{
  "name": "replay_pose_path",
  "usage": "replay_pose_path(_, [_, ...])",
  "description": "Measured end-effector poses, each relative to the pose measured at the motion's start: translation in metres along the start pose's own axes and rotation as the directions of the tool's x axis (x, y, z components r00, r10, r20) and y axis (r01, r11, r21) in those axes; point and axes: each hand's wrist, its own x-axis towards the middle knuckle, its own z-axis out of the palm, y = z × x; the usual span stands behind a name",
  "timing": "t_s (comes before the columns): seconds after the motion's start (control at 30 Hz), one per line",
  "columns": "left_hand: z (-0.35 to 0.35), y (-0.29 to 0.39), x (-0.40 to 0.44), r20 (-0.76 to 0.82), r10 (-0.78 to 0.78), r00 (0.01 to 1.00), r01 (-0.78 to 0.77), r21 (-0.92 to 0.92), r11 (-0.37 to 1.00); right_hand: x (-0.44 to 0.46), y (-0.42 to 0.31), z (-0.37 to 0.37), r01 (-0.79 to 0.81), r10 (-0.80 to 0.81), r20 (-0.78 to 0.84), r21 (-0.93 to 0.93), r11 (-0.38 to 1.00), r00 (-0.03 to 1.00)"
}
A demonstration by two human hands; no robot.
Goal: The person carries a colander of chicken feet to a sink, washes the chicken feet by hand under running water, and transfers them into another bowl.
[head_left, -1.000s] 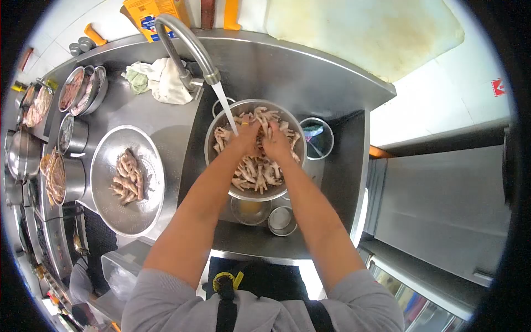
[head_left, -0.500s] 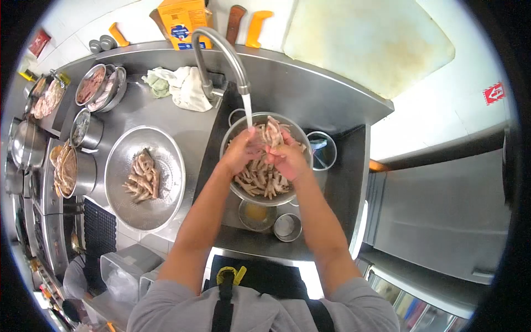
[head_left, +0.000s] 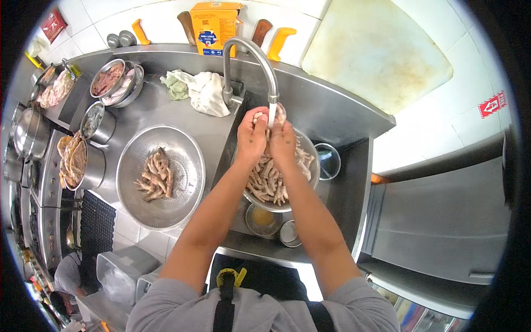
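Note:
Both my left hand [head_left: 253, 137] and my right hand [head_left: 283, 145] are cupped together under the curved tap [head_left: 270, 74], closed around a few chicken feet [head_left: 281, 112]. Running water [head_left: 271, 115] falls onto them; the fingers partly hide what they hold. Below my wrists, a metal bowl [head_left: 317, 172] in the sink holds a heap of chicken feet [head_left: 267, 181]. On the counter to the left, a wide perforated metal colander [head_left: 128, 185] contains a smaller pile of chicken feet [head_left: 156, 176].
A glass-like round container [head_left: 327, 161] and small metal bowls [head_left: 263, 219] sit in the sink around the big bowl. White cloth [head_left: 207, 95] lies behind the colander. Pots of meat [head_left: 95, 163] line the left. A cutting board [head_left: 379, 52] leans at the back; a person [head_left: 69, 274] is lower left.
My hands have moved from over the bowl's middle up and back, directly beneath the stream, still holding chicken feet. The view has shifted slightly.

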Motion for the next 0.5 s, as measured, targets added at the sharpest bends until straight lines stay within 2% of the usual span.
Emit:
replay_pose_path(0.1, [-0.008, -0.001, 0.005, -0.096, -0.334, 0.937, 0.295, -0.292, 0.910, -0.024, -0.024, -0.001, 0.140, -0.141, 0.022, 0.040, 0.989, 0.990])
replay_pose_path(0.13, [-0.012, -0.003, 0.007, -0.102, -0.392, 0.914, 0.341, -0.328, 0.881, -0.017, 0.000, 0.015, 0.038, -0.024, -0.126, 0.110, 0.993, 0.992])
replay_pose_path(0.23, [0.008, 0.005, -0.007, -0.073, -0.261, 0.963, 0.223, -0.331, 0.917, -0.005, 0.007, 0.015, 0.035, -0.037, -0.234, -0.015, 0.999, 0.971])
replay_pose_path(0.27, [0.013, 0.008, -0.012, -0.032, -0.240, 0.970, 0.227, -0.226, 0.947, -0.002, 0.010, 0.013, 0.009, 0.045, -0.182, 0.282, 0.959, 0.982])
replay_pose_path(0.3, [0.012, 0.012, -0.019, -0.003, -0.214, 0.977, 0.210, -0.189, 0.959, 0.002, 0.013, 0.010, -0.031, 0.107, -0.107, 0.551, 0.834, 0.988])
replay_pose_path(0.33, [0.011, 0.019, -0.029, 0.032, -0.198, 0.980, 0.200, -0.150, 0.968, -0.002, 0.010, 0.008, -0.083, 0.155, -0.020, 0.769, 0.633, 0.988])
replay_pose_path(0.37, [0.010, 0.024, -0.035, 0.068, -0.182, 0.981, 0.189, -0.111, 0.976, -0.010, 0.008, 0.010, 0.007, 0.046, -0.068, 0.627, 0.779, 0.997])
replay_pose_path(0.4, [0.005, 0.011, -0.030, 0.049, -0.263, 0.964, 0.266, -0.275, 0.924, -0.020, 0.007, 0.015, 0.104, -0.070, -0.091, 0.457, 0.883, 0.993])
replay_pose_path(0.43, [0.000, 0.009, -0.026, 0.033, -0.332, 0.943, 0.321, -0.363, 0.875, -0.032, 0.002, 0.018, 0.204, -0.186, -0.089, 0.267, 0.942, 0.978])
replay_pose_path(0.47, [-0.005, 0.008, -0.023, 0.022, -0.401, 0.916, 0.368, -0.449, 0.815, -0.043, 0.001, 0.018, 0.156, -0.165, 0.022, 0.232, 0.960, 0.986])
replay_pose_path(0.5, [-0.010, 0.006, -0.020, 0.018, -0.468, 0.883, 0.406, -0.530, 0.744, -0.047, -0.002, 0.014, 0.171, -0.181, 0.031, 0.205, 0.964, 0.983])
